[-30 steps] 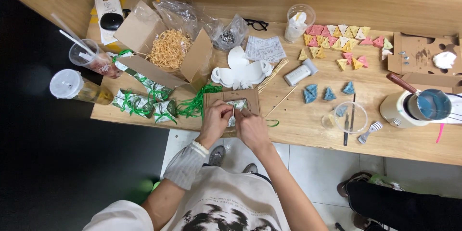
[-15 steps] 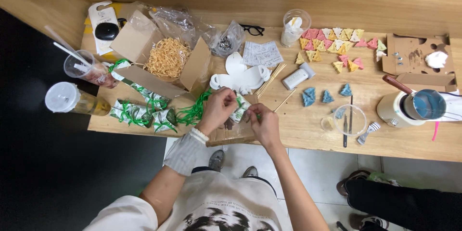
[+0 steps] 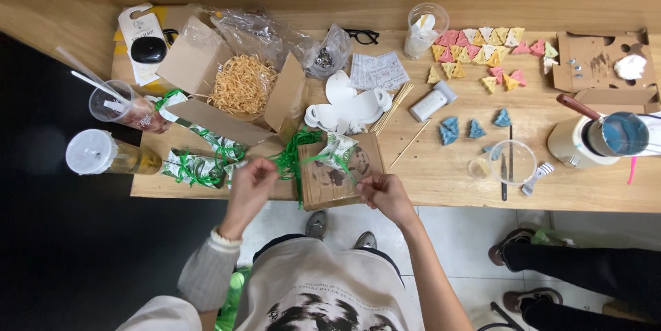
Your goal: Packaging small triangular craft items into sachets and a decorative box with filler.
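A small packet wrapped in patterned white-and-green paper (image 3: pixel 339 148) lies on a brown cardboard sheet (image 3: pixel 323 186) at the table's front edge. A green ribbon (image 3: pixel 292 157) runs around it. My left hand (image 3: pixel 250 186) pinches one ribbon end to the left of the packet. My right hand (image 3: pixel 383 192) pinches the other end to the lower right. The ribbon is stretched between both hands, which are wide apart.
Several wrapped packets with green ribbon (image 3: pixel 196 166) lie at the left. An open cardboard box of straw-coloured shreds (image 3: pixel 241 84) stands behind. Two plastic cups (image 3: pixel 103 153), white moulds (image 3: pixel 348 105), coloured triangular pieces (image 3: pixel 482 52), blue ones (image 3: pixel 475 128) and a jug (image 3: pixel 599 139) share the wooden table (image 3: pixel 447 179).
My hands were close together on the packet; they have now pulled apart, left hand to the left and right hand to the right, drawing the ribbon out.
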